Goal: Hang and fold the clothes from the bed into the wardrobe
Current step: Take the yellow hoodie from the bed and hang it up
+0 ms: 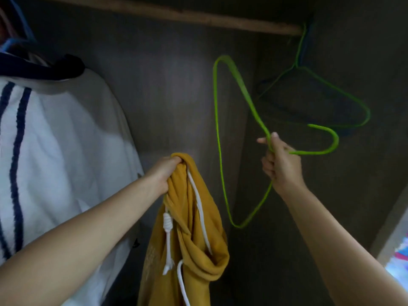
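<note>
Mustard hoodie (194, 221) hangs lengthwise straight down, bunched in the left hand (164, 173); right hand (279, 163) grips the green hanger (217, 133), hook pointing right, both arms raised.

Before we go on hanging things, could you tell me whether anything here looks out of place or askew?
Nothing looks damaged. The green hanger in the right hand is turned on its side, hook pointing right, off the rail. The mustard hoodie hangs bunched from the left hand, not yet on it.

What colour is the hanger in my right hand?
Bright green hanger, gripped by the right hand; seen in the head view.
</note>
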A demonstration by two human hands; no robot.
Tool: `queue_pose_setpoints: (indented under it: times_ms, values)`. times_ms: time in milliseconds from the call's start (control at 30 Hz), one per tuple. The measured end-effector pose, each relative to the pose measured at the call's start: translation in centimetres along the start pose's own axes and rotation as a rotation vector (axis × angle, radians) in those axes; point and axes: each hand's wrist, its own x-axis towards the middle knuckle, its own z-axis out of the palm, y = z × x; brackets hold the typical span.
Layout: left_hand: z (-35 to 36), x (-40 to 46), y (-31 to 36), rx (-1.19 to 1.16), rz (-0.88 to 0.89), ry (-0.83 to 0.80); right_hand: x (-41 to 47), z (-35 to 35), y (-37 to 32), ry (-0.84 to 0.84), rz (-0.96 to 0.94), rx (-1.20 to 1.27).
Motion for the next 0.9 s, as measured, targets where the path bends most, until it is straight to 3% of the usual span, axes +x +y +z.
queue_pose_setpoints:
  times_ms: [133, 233, 467, 633, 767, 833, 900]
  values:
    - [-0.6, 0.0, -0.3, 0.036, 0.006, 0.003, -4.4, 2.5, -1.7, -0.089, -0.083, 0.345]
    - [-0.2, -0.6, 0.3, -0.008, -0.036, -0.076, -7.3, 5.0, -0.8, -0.146, -0.123, 0.387]
    - [-3.6, -0.6, 5.7, -0.109, 0.002, -0.125, -10.7, 5.6, 5.1, -0.447, -0.117, -0.167]
    - [-7.7, 1.5, 7.3, -0.076, 0.195, -0.029, -11.2, 5.4, 5.2, -0.563, 0.012, -0.591]
    - [-10.6, 4.2, 5.2, 0.217, 0.252, 0.203, -9.7, 6.5, 3.4, -0.635, 0.182, -0.952]
    - [-11.3, 5.2, 3.7, 0.604, 0.356, 0.269, -9.0, 6.8, 3.1, -0.705, 0.21, -1.125]
    - [-11.0, 5.1, 2.4, 0.948, 0.518, 0.228, -8.6, 7.0, 3.3, -0.741, 0.298, -1.255]
